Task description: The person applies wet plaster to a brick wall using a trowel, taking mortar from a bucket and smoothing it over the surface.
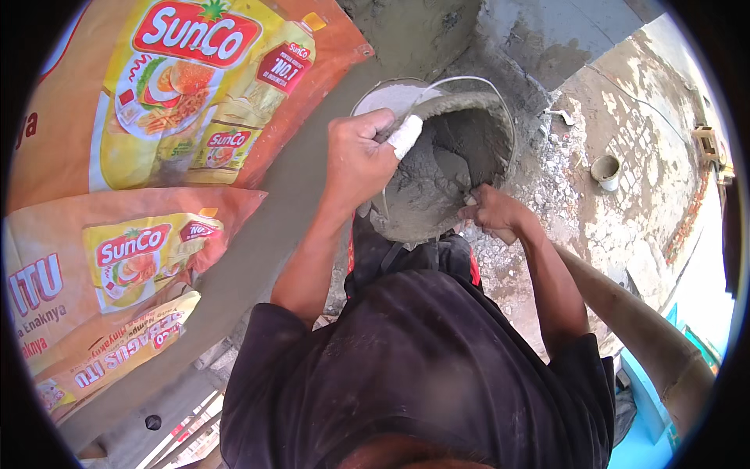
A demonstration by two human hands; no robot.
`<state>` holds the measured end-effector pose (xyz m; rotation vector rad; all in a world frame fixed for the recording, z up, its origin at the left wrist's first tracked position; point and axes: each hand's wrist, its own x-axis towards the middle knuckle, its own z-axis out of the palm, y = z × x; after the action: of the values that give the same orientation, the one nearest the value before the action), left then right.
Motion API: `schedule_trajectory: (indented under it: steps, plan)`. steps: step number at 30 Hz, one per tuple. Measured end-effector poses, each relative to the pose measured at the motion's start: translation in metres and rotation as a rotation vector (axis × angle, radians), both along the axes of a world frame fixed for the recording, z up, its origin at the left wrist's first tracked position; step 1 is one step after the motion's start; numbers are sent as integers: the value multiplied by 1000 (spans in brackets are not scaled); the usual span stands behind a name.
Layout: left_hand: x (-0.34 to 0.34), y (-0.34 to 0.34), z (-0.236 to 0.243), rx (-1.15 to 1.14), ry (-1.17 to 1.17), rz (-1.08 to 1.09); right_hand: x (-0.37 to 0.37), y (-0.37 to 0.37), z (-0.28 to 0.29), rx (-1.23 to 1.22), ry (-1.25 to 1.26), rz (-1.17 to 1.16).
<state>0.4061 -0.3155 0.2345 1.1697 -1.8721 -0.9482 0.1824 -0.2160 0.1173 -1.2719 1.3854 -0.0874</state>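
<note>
Fingers (373, 123) of the left hand (361, 152) are clamped on the left rim of a mortar bucket (383, 224); whether they also take in its wire handle (466, 79) cannot be told. Those of the right hand (495, 211) are closed together round the wooden handle of a trowel (506, 235).

Largest in the field is the person's dark short-sleeved shirt (422, 352), seen from above at the lower centre, with both forearms reaching upward from it. Two orange printed sheets (78, 148), bearing pictures of food and bottles, occupy the left side, the upper one broader than the lower. Beside them, a smooth grey cement surface (269, 211) runs obliquely. To the right extends rough ground (648, 168) with pale patches; crumbled rubble (558, 176) is scattered near the bucket. A bamboo pole (641, 332) slants from near the right forearm toward the lower right.

The mortar bucket lies at upper centre, in front of the person's dark trousers (375, 254), its mouth tilted into view. Wet grey mortar (414, 187) lies within it, and the trowel's blade rests inside, against the mortar. Well apart, to the right, stands a small pale tub (608, 182). Smallest is a white wrapping (405, 137) round one digit of the left hand, just over the bucket's rim.
</note>
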Motion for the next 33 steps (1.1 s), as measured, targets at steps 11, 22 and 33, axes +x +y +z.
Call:
schedule_trajectory:
  steps: [11, 22, 33]
  plan:
    - [34, 27, 7, 26, -72, 155, 92, 24, -4, 476, -939, -145]
    - [60, 62, -50, -17, 82, 575, 70, 31, -22, 422, -779, -126]
    - [101, 44, -131, 245, 155, 842, 39, 42, 19, 319, -1047, -639]
